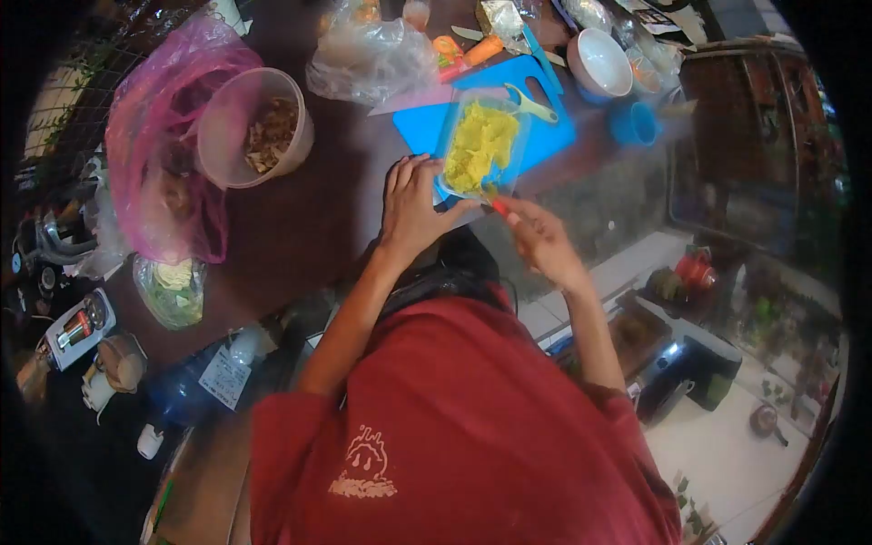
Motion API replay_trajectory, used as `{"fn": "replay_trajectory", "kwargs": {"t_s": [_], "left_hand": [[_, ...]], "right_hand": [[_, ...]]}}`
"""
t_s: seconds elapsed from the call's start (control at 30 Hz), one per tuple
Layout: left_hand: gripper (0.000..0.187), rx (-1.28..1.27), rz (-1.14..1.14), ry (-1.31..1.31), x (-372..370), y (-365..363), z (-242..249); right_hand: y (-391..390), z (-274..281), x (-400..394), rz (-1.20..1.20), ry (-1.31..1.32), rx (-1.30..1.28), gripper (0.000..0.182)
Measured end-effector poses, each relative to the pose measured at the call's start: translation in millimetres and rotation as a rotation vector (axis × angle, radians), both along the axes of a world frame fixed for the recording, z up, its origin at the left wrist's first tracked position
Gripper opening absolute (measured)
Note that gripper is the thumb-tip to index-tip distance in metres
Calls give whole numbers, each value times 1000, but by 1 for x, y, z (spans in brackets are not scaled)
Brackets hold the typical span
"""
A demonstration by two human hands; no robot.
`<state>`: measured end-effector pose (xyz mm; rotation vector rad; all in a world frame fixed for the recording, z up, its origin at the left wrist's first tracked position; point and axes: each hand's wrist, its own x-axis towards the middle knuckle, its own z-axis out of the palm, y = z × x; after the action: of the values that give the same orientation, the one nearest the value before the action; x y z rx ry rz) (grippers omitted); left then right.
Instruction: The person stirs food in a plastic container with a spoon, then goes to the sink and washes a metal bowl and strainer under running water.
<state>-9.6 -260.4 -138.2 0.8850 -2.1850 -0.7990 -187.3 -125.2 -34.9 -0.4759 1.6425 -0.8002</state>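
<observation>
A clear rectangular plastic container (521, 150) holds a soft yellow paste (481, 145) and rests on a blue cutting board (554, 136). At its near left corner is my left hand (411, 204), forefinger against the side and thumb along the near edge, bracing it. My right hand (542, 238) is closed around the red handle of a utensil (498, 204). The utensil's tip is at the container's near edge, with yellow paste on it; its exact kind is not clear. Just beyond the container, a pale green peeler (536, 104) lies on the board.
Left on the brown table (300, 227) stands a clear tub (218, 136) of brown pieces, beside a pink plastic bag (150, 136). A white bowl (601, 62) and blue cup (634, 123) are at the right. A carrot (483, 50) and clear bags (377, 64) lie at the back.
</observation>
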Motion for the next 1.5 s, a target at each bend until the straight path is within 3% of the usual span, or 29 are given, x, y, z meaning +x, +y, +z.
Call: {"fn": "replay_trajectory", "kwargs": {"t_s": [0.17, 0.5, 0.7, 0.87, 1.1, 1.5], "left_hand": [[72, 7, 10, -21, -1, -1, -6], [73, 27, 4, -40, -1, 0, 1], [76, -40, 15, -9, -2, 0, -4], [76, -40, 29, -16, -1, 1, -4], [75, -6, 12, -19, 1, 2, -1], [74, -33, 4, -13, 1, 2, 0]], "right_hand": [[14, -8, 4, -18, 74, -83, 41], [25, 25, -1, 2, 192, -118, 42], [19, 45, -7, 295, 896, -253, 44], [11, 55, 11, 587, 1218, 12, 56], [20, 40, 24, 632, 1191, -2, 58], [19, 32, 25, 477, 1240, -97, 61]]}}
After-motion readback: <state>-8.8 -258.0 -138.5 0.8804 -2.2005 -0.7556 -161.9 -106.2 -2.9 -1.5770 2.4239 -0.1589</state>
